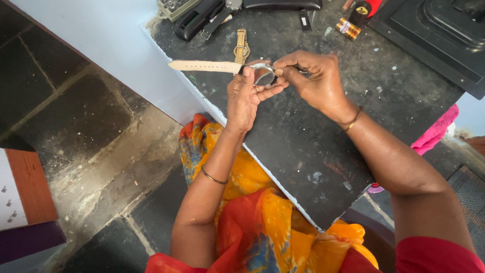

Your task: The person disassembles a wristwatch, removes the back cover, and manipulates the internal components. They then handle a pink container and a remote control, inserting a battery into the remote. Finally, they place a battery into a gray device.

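Orange cloth (262, 202) below dark worktop (303, 141); both hands (283, 83) grip wristwatch (262, 75); stone floor (91, 126).

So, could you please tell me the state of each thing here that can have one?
Wristwatch: held off the worktop, cream strap sticking out flat.
Left hand: gripping the watch case.
Right hand: pinched at the case edge.
Gold watch: lying on the dark worktop.

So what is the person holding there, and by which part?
A round silver wristwatch with a cream leather strap. The left hand grips its case from below; the right hand pinches the case's edge. Whether it holds a tool cannot be told.
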